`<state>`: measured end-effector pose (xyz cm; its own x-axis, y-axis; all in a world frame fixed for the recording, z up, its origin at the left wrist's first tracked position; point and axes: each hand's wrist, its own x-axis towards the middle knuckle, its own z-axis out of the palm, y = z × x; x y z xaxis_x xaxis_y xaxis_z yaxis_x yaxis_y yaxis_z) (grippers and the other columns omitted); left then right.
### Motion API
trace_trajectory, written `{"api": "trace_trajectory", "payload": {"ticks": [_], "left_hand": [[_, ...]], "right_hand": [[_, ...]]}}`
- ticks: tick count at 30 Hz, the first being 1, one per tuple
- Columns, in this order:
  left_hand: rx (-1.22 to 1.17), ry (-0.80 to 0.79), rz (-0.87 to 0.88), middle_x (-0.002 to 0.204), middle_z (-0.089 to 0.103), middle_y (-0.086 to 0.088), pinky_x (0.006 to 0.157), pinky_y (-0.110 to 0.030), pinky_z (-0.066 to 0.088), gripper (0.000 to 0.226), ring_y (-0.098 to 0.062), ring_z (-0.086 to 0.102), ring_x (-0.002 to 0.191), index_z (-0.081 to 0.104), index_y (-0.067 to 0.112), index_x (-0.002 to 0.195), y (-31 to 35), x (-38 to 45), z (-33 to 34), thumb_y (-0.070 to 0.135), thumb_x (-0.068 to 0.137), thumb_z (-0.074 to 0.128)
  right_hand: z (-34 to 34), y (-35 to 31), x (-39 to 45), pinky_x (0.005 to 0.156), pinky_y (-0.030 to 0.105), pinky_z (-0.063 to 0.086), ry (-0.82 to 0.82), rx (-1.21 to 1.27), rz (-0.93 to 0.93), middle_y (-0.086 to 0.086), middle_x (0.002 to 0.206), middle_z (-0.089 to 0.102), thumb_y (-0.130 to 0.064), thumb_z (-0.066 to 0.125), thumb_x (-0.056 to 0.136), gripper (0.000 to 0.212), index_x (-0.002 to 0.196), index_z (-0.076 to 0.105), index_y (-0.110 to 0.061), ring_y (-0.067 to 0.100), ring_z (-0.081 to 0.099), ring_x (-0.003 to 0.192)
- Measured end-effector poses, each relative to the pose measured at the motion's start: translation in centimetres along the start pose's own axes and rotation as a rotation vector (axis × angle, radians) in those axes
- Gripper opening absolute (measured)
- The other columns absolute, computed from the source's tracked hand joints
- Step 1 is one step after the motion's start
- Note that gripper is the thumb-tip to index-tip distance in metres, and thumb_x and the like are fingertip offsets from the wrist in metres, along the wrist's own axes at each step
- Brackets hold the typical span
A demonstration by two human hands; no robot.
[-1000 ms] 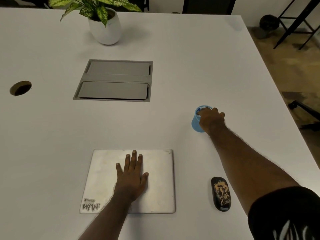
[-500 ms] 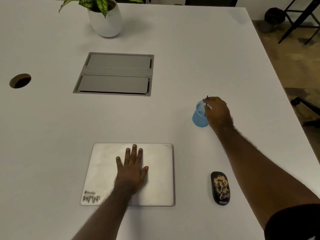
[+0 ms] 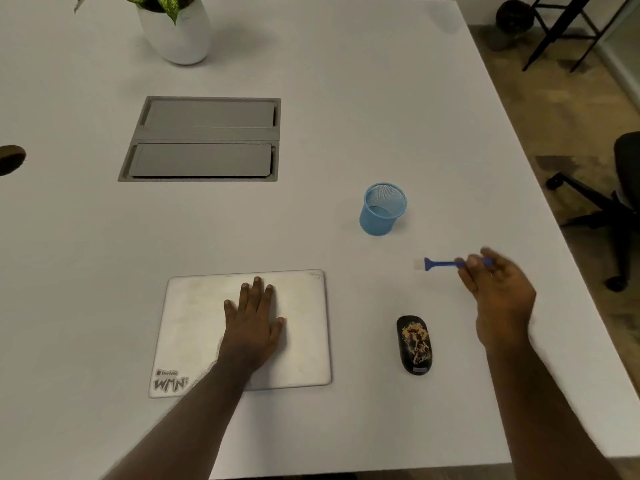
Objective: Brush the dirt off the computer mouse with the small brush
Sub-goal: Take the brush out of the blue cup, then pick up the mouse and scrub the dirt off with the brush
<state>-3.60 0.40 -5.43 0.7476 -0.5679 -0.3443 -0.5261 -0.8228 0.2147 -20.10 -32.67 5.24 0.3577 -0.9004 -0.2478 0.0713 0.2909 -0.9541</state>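
Note:
A black computer mouse (image 3: 415, 344) with tan dirt on its top lies on the white table (image 3: 346, 98), right of a closed silver laptop (image 3: 194, 317). My right hand (image 3: 498, 299) holds a small blue brush (image 3: 440, 263) by its handle, white bristles pointing left, above and to the right of the mouse and apart from it. My left hand (image 3: 254, 323) rests flat on the laptop lid, fingers spread.
A blue mesh cup (image 3: 382, 209) stands behind the mouse. A grey cable hatch (image 3: 204, 138) is set in the table, with a white plant pot (image 3: 180, 32) beyond it. The table's right edge is close, with an office chair (image 3: 616, 202) past it.
My right hand has lifted the brush out of the blue cup and drawn it back toward me and to the right. The left hand stays on the laptop.

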Motion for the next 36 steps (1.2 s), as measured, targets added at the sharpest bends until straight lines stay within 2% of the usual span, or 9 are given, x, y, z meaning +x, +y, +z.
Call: {"api": "trace_trajectory", "payload": {"ticks": [4,7,13,19,21,23,25,28,36], "left_hand": [[-0.09,0.121,0.135,0.16,0.026,-0.011,0.116,-0.057,0.021,0.061,-0.034,0.021,0.149,0.046,0.016,0.144,3.6,-0.7,-0.3,0.022,0.084,0.056],[-0.261,0.222,0.234,0.145,0.05,-0.01,0.112,-0.045,0.033,0.052,-0.031,0.045,0.136,0.063,0.016,0.126,7.6,-1.5,0.3,0.011,0.075,0.062],[-0.594,-0.059,0.203,0.125,0.059,-0.002,0.088,-0.006,0.036,0.04,-0.015,0.062,0.103,0.058,0.015,0.13,14.9,-3.0,2.5,0.011,0.091,0.053],[-0.81,-0.372,-0.087,0.123,0.062,-0.005,0.1,-0.026,0.046,0.041,-0.019,0.059,0.113,0.055,0.013,0.134,20.1,-2.1,3.5,0.021,0.093,0.058],[-0.851,-0.383,-0.139,0.105,0.064,-0.007,0.095,-0.038,0.052,0.016,-0.025,0.062,0.101,0.065,0.022,0.106,21.1,-2.0,3.4,0.019,0.091,0.06],[-0.844,-0.382,-0.166,0.097,0.067,-0.015,0.089,-0.043,0.054,0.02,-0.031,0.064,0.094,0.053,0.033,0.078,21.7,-1.8,3.7,0.018,0.09,0.06],[-0.89,-0.376,-0.192,0.1,0.07,-0.017,0.089,-0.045,0.054,0.005,-0.033,0.065,0.097,0.062,0.023,0.088,22.0,-1.7,3.7,0.018,0.09,0.06],[-0.952,-0.372,-0.217,0.104,0.07,-0.014,0.091,-0.044,0.055,0.028,-0.029,0.066,0.099,0.066,0.01,0.116,22.2,-1.6,4.0,0.018,0.09,0.062],[-1.125,-0.381,-0.3,0.11,0.064,-0.005,0.089,-0.035,0.058,0.044,-0.019,0.065,0.102,0.055,0.011,0.126,22.3,-1.5,5.0,0.009,0.085,0.07]], "right_hand": [[-5.7,3.7,-2.7,0.068,0.018,0.058,0.184,0.181,0.302,0.008,0.098,0.066,-0.004,0.058,0.092,0.007,0.095,0.062,-0.009,0.012,0.075,0.08],[-8.6,6.1,-4.3,0.063,0.022,0.06,0.212,0.286,0.509,0.003,0.088,0.066,-0.009,0.053,0.095,0.006,0.094,0.059,-0.009,0.014,0.075,0.074],[-9.8,8.7,-5.9,0.079,0.035,0.052,0.136,-0.057,0.58,0.004,0.097,0.065,-0.017,0.056,0.095,0.019,0.111,0.063,-0.011,0.022,0.062,0.098],[-8.0,9.5,-6.3,0.097,0.046,0.046,0.072,-0.192,0.471,0.012,0.118,0.066,-0.019,0.052,0.097,0.021,0.115,0.059,-0.01,0.027,0.059,0.112],[-7.6,9.9,-6.4,0.095,0.043,0.047,0.073,-0.189,0.469,0.011,0.115,0.067,-0.02,0.052,0.097,0.015,0.107,0.061,-0.013,0.025,0.061,0.11],[-7.2,10.2,-6.3,0.089,0.039,0.049,0.081,-0.173,0.47,0.009,0.109,0.069,-0.02,0.052,0.098,0.011,0.1,0.062,-0.018,0.023,0.064,0.105],[-7.0,10.3,-6.2,0.079,0.033,0.052,0.085,-0.153,0.477,0.007,0.103,0.071,-0.018,0.052,0.098,0.012,0.096,0.063,-0.019,0.02,0.067,0.098],[-6.8,10.5,-6.1,0.071,0.03,0.054,0.097,-0.135,0.489,0.007,0.099,0.072,-0.017,0.053,0.097,0.012,0.093,0.065,-0.019,0.018,0.069,0.092],[-7.4,11.0,-5.8,0.079,0.036,0.054,0.054,-0.153,0.501,0.011,0.105,0.071,-0.018,0.051,0.098,0.022,0.113,0.063,-0.007,0.023,0.068,0.095]]}}
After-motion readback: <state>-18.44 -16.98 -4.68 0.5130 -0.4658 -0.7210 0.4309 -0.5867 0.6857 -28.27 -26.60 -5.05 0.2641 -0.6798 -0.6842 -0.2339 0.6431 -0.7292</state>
